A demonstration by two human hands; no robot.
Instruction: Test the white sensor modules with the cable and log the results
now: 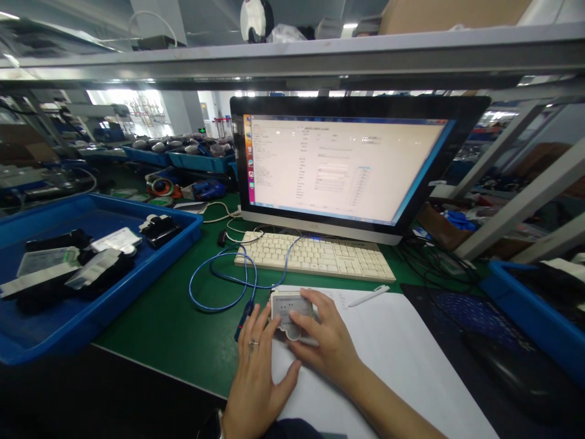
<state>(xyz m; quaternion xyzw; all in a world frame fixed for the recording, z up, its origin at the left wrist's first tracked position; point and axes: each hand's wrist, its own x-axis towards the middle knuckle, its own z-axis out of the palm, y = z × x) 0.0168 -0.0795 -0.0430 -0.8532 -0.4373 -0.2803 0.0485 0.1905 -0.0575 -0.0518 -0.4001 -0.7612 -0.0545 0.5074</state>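
A small grey-and-white plastic module [292, 310] with a printed label lies at the near end of the keyboard, over the white paper [393, 341]. My right hand [326, 341] grips it, fingers on its top and right side and thumb beneath the near edge. My left hand [256, 372] has its fingers stretched out along the module's left side, with the thumb apart; a ring is on one finger. Against those fingers lies a small dark blue adapter [245, 320] with a red light, joined to a blue cable [192, 286]. The module's underside is hidden.
A blue tray [183, 235] at left holds several similar modules. Beyond the hands stand a white keyboard [315, 255] and a monitor [347, 164]. A white pen [369, 296] lies on the paper. At right are a black mouse [507, 372] and another blue bin [530, 305].
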